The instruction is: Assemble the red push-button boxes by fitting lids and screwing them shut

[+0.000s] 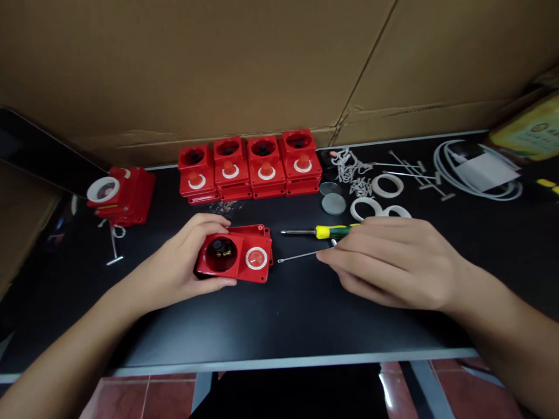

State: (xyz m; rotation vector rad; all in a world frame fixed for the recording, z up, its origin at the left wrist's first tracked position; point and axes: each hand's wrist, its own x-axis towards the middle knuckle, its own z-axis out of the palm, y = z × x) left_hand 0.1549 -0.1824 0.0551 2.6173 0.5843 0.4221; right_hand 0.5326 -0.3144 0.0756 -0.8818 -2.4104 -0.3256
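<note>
My left hand (183,256) grips a red alarm box (244,265) by its left end, thumb in front and fingers behind. The box has a round opening with brass terminals inside and a red button in a white ring. Between the fingertips of my right hand (393,262) is a thin metal hammer (299,256); its flat, holed end points left toward the box, apart from it. Just behind those fingers lies a screwdriver (323,232) with a yellow and green handle, its handle end hidden by the hand.
Several red boxes (266,166) stand in a row along the cardboard wall. A red box with a white ring (103,190) and hanging hammer sits left. Glass discs (333,203), white rings (388,185), chains (348,166), screws, loose hammers (413,174) and a coiled cable (441,169) lie at back right.
</note>
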